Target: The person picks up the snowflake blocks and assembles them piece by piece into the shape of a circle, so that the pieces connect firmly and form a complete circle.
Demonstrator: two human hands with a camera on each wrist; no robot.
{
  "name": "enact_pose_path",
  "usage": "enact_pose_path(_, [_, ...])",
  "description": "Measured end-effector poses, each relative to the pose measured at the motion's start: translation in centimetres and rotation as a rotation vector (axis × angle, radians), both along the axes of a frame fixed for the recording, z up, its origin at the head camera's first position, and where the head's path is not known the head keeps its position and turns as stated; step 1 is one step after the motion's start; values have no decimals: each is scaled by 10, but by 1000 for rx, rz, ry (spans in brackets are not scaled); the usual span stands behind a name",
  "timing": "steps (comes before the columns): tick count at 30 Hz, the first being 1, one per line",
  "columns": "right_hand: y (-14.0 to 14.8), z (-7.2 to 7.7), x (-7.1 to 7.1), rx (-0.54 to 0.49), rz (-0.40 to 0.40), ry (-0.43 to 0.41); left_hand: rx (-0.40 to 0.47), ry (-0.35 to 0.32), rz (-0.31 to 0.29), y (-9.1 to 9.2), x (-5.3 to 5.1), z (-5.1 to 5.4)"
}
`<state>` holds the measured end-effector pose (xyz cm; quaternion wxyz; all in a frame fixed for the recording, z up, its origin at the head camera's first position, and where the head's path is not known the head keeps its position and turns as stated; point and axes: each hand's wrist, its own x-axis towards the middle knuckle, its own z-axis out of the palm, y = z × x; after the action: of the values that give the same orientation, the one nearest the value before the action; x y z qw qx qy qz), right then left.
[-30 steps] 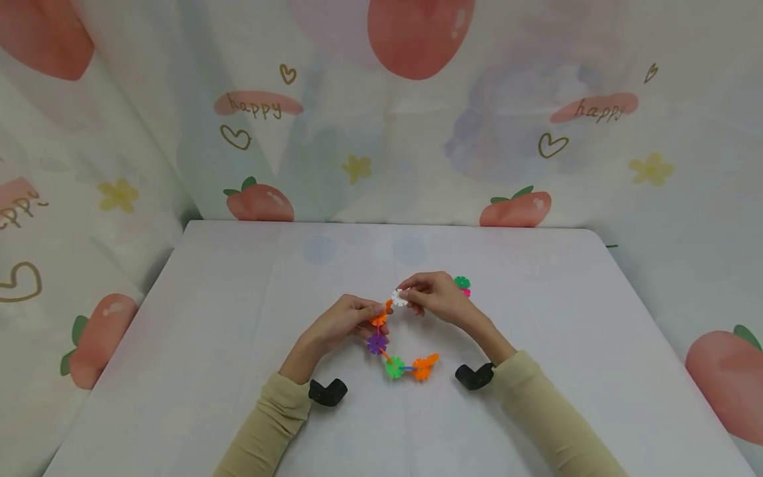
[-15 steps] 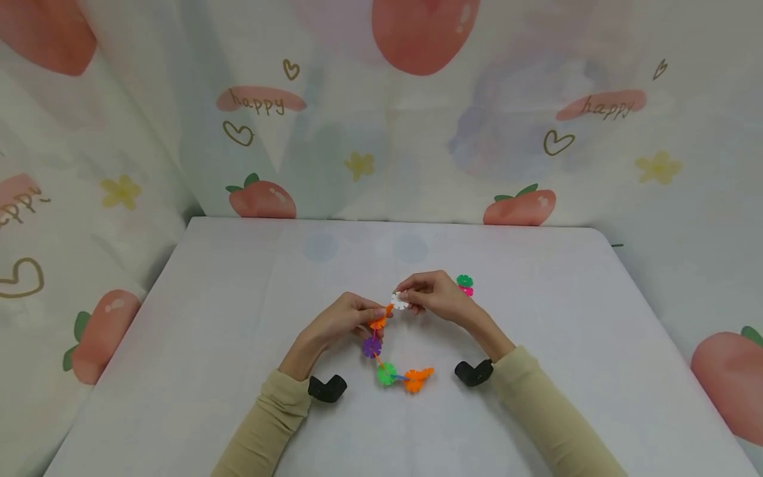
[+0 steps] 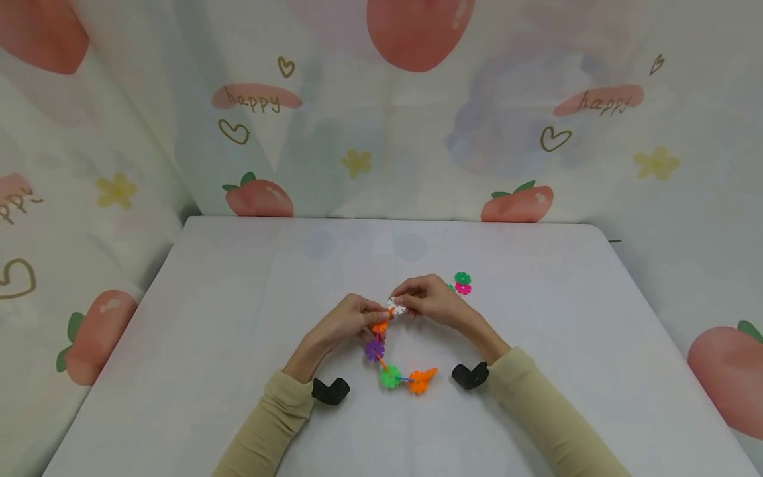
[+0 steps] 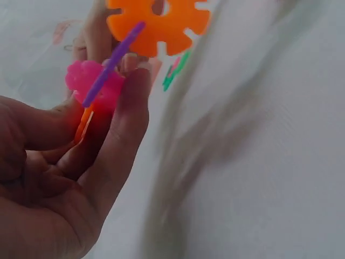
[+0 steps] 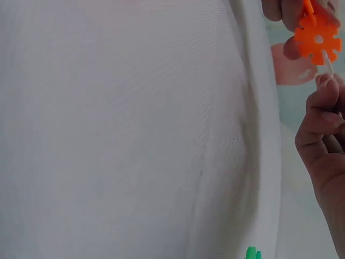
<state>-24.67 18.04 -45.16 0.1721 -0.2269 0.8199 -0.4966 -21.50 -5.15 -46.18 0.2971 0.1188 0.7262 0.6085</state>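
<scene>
A chain of notched plastic snowflake discs hangs from my left hand (image 3: pixel 342 324), whose thumb and fingers pinch an orange disc (image 3: pixel 379 327) near its upper end. Below it follow a purple disc (image 3: pixel 374 350), a green disc (image 3: pixel 390 376) and another orange disc (image 3: pixel 418 382). In the left wrist view the fingers are at a pink disc (image 4: pixel 97 81). My right hand (image 3: pixel 429 298) pinches a white disc (image 3: pixel 397 307). From the right wrist, the white disc (image 5: pixel 329 63) meets a notch of an orange disc (image 5: pixel 310 46); how deep it sits is unclear.
Beyond my right hand, a loose green disc (image 3: pixel 462 278) and a pink disc (image 3: pixel 463 289) lie on the white table (image 3: pixel 512 265). Black curved pieces (image 3: pixel 330 391) stick out by both wrists. A printed curtain (image 3: pixel 405 132) stands behind the table.
My right hand has moved slightly left and down, bringing the white disc against the chain's upper orange disc. The lower end of the chain swung left, then slightly back right.
</scene>
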Motion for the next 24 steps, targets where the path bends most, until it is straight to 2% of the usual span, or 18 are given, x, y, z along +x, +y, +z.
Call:
enact_pose_path(6, [0, -1, -1, 34, 12, -9, -34, 13, -47, -2, 1, -2])
enact_pose_path(10, [2, 0, -2, 37, 26, -17, -151, 95, -56, -4, 0, 1])
enact_pose_path(13, [3, 0, -3, 25, 38, -23, -170, 112, -26, -4, -3, 3])
enact_pose_path(16, [3, 0, -3, 28, 43, -5, -91, 66, 9, -2, -6, 0])
enact_pose_path(19, [4, -1, -3, 46, 45, 17, -50, 54, 51, -2, -8, -5])
enact_pose_path(24, [14, 2, -4, 121, -14, 54, -58, 42, 126, -5, -9, -9])
